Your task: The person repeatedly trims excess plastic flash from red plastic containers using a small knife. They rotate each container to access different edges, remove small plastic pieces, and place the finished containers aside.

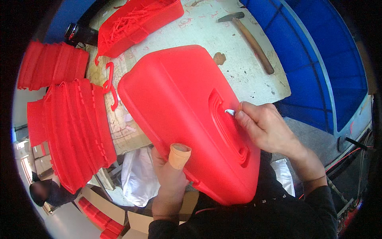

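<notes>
Before our pale worktop [203, 34], with stacked red pieces [75, 127] at the left, we clamp our left hand [170, 175] on the near left edge of a red plastic case [171, 91], tilted between our hands, while our right hand [266, 125] pinches a small metal tool [230, 112] at its stepped recess [225, 133].

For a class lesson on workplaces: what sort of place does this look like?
Probably a workshop or factory area handling plastic parts. Stacked red pieces at the left, a red container holding thin red strips, and a hammer on a stained worktable suggest it.
</notes>
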Demonstrator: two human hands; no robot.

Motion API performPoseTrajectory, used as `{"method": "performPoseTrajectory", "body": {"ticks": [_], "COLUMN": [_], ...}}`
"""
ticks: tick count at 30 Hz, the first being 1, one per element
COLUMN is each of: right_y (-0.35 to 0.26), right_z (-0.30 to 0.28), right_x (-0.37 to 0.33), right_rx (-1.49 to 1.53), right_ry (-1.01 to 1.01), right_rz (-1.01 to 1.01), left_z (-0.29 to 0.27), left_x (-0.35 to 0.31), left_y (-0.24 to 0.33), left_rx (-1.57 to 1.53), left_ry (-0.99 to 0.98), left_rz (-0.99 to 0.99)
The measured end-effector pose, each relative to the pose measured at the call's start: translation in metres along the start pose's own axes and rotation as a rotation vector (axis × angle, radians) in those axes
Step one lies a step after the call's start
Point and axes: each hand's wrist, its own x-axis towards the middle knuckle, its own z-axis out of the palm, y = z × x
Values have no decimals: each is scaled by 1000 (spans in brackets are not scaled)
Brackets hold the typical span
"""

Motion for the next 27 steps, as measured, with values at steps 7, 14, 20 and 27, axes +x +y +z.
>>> {"method": "performPoseTrajectory", "body": {"ticks": [7,14,20,27], "right_y": [1,6,8,13], "right_z": [4,8,12,17], "right_x": [-4,-17,-30,-53], "right_rx": [-82,-103,-66,-101], "right_ry": [30,19,17,-28], "right_rz": [-36,-43,-20,6], "left_z": [10,19,6,0], "left_x": [-2,-5,-4,-4], "left_y": [3,7,2,2], "left_rx": [-63,-62,97,136], "left_ry": [84,152,83,56], "left_rz": [-9,-13,-1,-22]}}
